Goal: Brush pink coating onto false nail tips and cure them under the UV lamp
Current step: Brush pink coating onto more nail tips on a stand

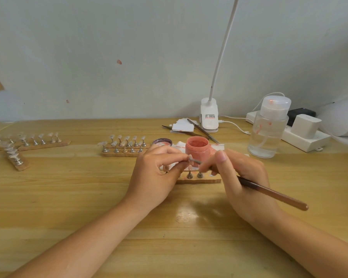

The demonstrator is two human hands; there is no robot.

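My left hand (159, 173) pinches a small nail tip on its metal stand (190, 158) between thumb and fingers. My right hand (239, 177) grips a brown brush (273, 194), whose thin metal end reaches the tip. Behind the hands stands an open jar of pink coating (197, 147), with its lid (162, 141) lying to the left. A cork strip with metal stands (199, 177) lies under the hands, partly hidden. A white UV lamp (344, 117) sits at the far right edge.
Another cork strip of nail tips (125, 146) lies left of the jar, with more strips (26, 142) at the far left. A clear pump bottle (269, 129), a clip lamp (209, 117), a power strip (301, 137), tweezers (201, 130) and white cards (183, 126) stand at the back.
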